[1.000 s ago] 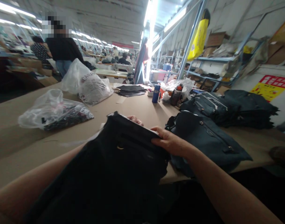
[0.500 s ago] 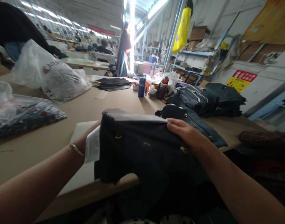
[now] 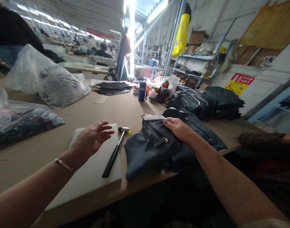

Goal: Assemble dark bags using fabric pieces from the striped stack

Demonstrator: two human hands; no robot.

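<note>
here, right hand (image 3: 180, 129) pressing flat on dark bag (image 3: 149, 148), left hand (image 3: 93, 137) open, empty, above white board (image 3: 87, 177), hammer (image 3: 115, 152) beside

- Your left hand (image 3: 93, 136) hovers palm down, fingers spread and loosely curved, gripping nothing.
- Your left forearm stretches in from the lower left, a thin bracelet at the wrist.
- Your right hand (image 3: 180, 129) lies flat, fingers pointing left, pressing down.
- Your right arm comes in from the lower right.
</note>
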